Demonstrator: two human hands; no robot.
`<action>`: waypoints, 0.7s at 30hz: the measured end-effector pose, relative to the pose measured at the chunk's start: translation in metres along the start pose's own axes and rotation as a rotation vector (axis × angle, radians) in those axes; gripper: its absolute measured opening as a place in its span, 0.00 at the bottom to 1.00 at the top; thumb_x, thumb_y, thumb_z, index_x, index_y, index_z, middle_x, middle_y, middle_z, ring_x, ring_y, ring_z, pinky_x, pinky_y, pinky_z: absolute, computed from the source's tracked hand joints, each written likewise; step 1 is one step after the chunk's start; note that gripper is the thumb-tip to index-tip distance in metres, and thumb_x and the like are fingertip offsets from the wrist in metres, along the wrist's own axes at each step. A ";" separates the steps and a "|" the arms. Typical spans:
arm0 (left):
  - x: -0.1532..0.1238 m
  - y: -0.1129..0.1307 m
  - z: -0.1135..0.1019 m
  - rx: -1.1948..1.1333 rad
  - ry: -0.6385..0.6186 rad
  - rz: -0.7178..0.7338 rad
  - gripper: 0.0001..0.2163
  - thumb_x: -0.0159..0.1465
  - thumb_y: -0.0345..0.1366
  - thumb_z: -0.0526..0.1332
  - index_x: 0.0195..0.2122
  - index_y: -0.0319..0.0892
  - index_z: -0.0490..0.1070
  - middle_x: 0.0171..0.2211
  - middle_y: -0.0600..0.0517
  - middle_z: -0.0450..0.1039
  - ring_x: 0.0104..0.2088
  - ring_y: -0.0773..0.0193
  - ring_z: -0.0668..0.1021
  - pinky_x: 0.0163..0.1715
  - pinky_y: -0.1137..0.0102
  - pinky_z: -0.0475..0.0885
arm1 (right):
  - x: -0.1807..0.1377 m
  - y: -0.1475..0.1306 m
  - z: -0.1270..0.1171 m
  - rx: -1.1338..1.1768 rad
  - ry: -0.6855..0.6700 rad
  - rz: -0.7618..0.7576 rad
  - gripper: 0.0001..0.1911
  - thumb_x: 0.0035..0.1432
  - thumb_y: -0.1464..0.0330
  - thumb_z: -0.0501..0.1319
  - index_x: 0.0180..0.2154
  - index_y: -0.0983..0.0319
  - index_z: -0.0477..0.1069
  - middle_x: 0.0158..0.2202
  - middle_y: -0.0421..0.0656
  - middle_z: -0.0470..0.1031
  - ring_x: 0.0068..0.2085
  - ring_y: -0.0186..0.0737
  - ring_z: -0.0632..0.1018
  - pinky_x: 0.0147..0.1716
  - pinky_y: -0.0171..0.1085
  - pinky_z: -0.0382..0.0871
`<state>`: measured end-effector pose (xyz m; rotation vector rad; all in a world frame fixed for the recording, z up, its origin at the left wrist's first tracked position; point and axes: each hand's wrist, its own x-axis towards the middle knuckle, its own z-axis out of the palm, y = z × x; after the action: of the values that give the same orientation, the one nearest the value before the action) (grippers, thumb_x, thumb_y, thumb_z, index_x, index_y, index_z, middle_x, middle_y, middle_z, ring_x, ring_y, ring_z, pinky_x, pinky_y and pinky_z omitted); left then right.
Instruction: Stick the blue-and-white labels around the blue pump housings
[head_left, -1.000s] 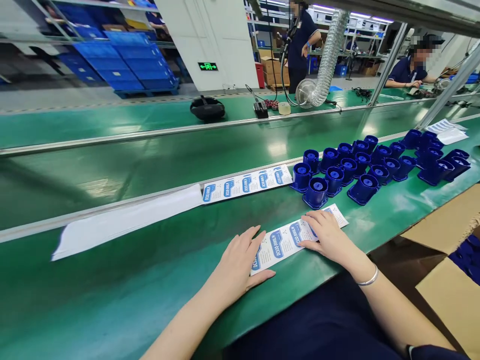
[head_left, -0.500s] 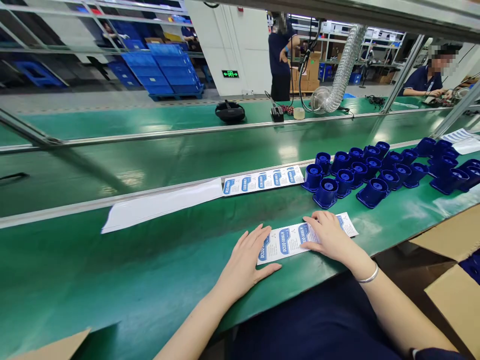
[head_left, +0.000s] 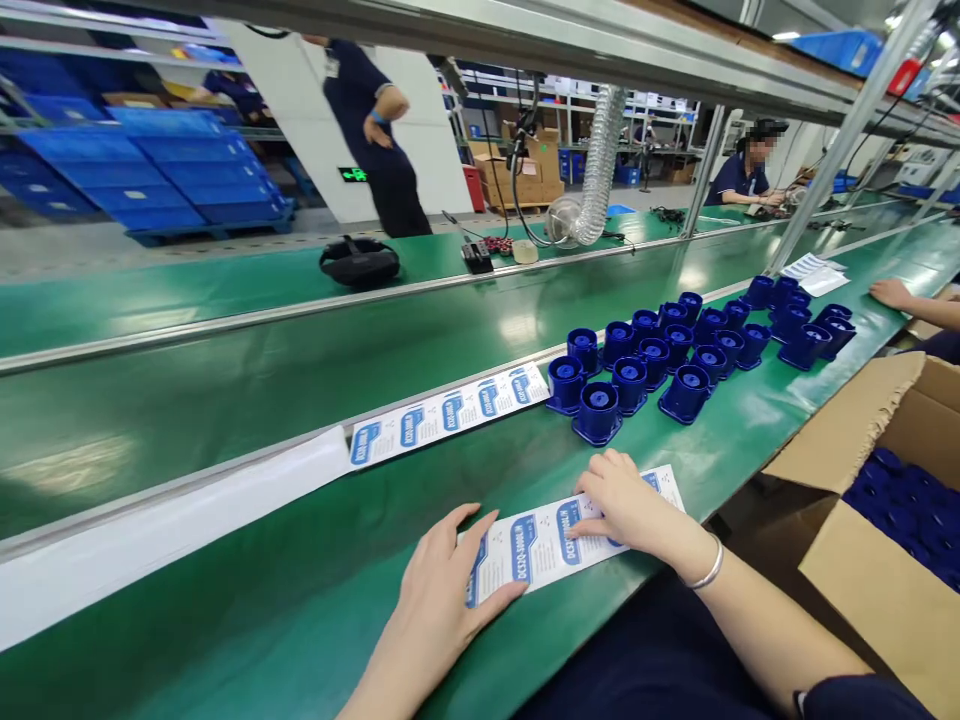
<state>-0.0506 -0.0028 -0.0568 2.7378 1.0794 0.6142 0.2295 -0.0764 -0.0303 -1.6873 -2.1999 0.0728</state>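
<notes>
Left hand (head_left: 435, 590) and right hand (head_left: 619, 505) both rest unclenched, fingers spread, on label strip (head_left: 520, 550) by the desk's (head_left: 300, 590) near edge, so press evenly (lightly, no creases) and hold it flat, parallel to that edge.

Bright light; whitish glare on green bench (head_left: 420, 340) (patchy); left edge stretched, soft.

glossy plastic cups (head_left: 678, 342), smooth paper label strip (head_left: 545, 545)
</notes>
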 end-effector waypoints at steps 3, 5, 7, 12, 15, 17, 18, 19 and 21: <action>0.007 0.001 -0.013 -0.068 0.089 0.093 0.15 0.66 0.51 0.61 0.44 0.46 0.74 0.49 0.44 0.77 0.49 0.47 0.80 0.45 0.54 0.79 | 0.010 -0.004 -0.013 -0.015 0.022 -0.049 0.14 0.62 0.61 0.72 0.32 0.62 0.72 0.35 0.42 0.69 0.38 0.43 0.70 0.40 0.40 0.65; 0.008 0.006 -0.031 -0.085 0.222 0.163 0.07 0.69 0.42 0.60 0.40 0.46 0.73 0.46 0.47 0.79 0.47 0.51 0.81 0.49 0.55 0.78 | 0.016 -0.009 -0.025 -0.035 0.144 -0.107 0.11 0.69 0.65 0.65 0.32 0.61 0.73 0.35 0.43 0.70 0.37 0.41 0.69 0.39 0.40 0.64; 0.005 0.011 -0.050 -0.040 0.344 0.243 0.07 0.69 0.32 0.60 0.46 0.46 0.74 0.48 0.47 0.79 0.50 0.53 0.81 0.57 0.53 0.75 | 0.019 -0.014 -0.034 -0.045 0.311 -0.206 0.12 0.73 0.70 0.58 0.34 0.61 0.73 0.37 0.45 0.72 0.39 0.41 0.71 0.40 0.40 0.64; -0.031 0.005 -0.058 0.080 0.304 0.350 0.29 0.68 0.22 0.55 0.69 0.49 0.60 0.58 0.46 0.75 0.56 0.55 0.79 0.60 0.56 0.74 | 0.006 -0.021 -0.023 0.025 0.356 -0.396 0.13 0.75 0.74 0.53 0.39 0.63 0.74 0.41 0.48 0.76 0.45 0.43 0.75 0.44 0.41 0.69; -0.058 0.002 -0.035 0.073 0.148 0.314 0.25 0.71 0.24 0.51 0.67 0.50 0.63 0.59 0.49 0.75 0.55 0.58 0.79 0.55 0.63 0.78 | -0.014 -0.021 -0.001 0.060 0.226 -0.424 0.11 0.75 0.74 0.53 0.42 0.64 0.73 0.43 0.49 0.77 0.46 0.45 0.76 0.45 0.43 0.71; -0.069 0.009 -0.022 0.032 0.129 0.279 0.20 0.71 0.26 0.53 0.61 0.47 0.69 0.57 0.48 0.76 0.57 0.57 0.78 0.56 0.61 0.77 | -0.025 -0.022 0.010 0.080 0.146 -0.437 0.10 0.75 0.74 0.53 0.46 0.63 0.73 0.46 0.50 0.77 0.51 0.47 0.75 0.49 0.45 0.71; -0.072 0.014 -0.018 0.011 0.145 0.262 0.17 0.71 0.27 0.55 0.58 0.45 0.72 0.56 0.47 0.77 0.58 0.56 0.78 0.58 0.59 0.75 | -0.029 -0.023 0.013 0.088 0.116 -0.448 0.10 0.75 0.74 0.53 0.48 0.63 0.73 0.47 0.50 0.77 0.53 0.48 0.74 0.50 0.47 0.70; -0.073 0.020 -0.016 -0.007 0.160 0.248 0.13 0.70 0.27 0.57 0.54 0.43 0.74 0.54 0.46 0.78 0.58 0.55 0.77 0.60 0.57 0.74 | -0.032 -0.024 0.015 0.096 0.093 -0.461 0.10 0.74 0.74 0.53 0.49 0.62 0.72 0.48 0.51 0.77 0.55 0.49 0.73 0.51 0.48 0.70; -0.071 0.030 -0.015 -0.034 0.160 0.206 0.08 0.70 0.28 0.59 0.46 0.41 0.75 0.52 0.46 0.80 0.59 0.54 0.76 0.61 0.55 0.72 | -0.032 -0.025 0.016 0.114 0.062 -0.475 0.10 0.75 0.74 0.53 0.48 0.62 0.73 0.49 0.51 0.76 0.55 0.50 0.73 0.52 0.49 0.69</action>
<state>-0.0850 -0.0736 -0.0577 2.8322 0.8114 0.8855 0.2079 -0.1105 -0.0468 -1.0591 -2.4339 0.0215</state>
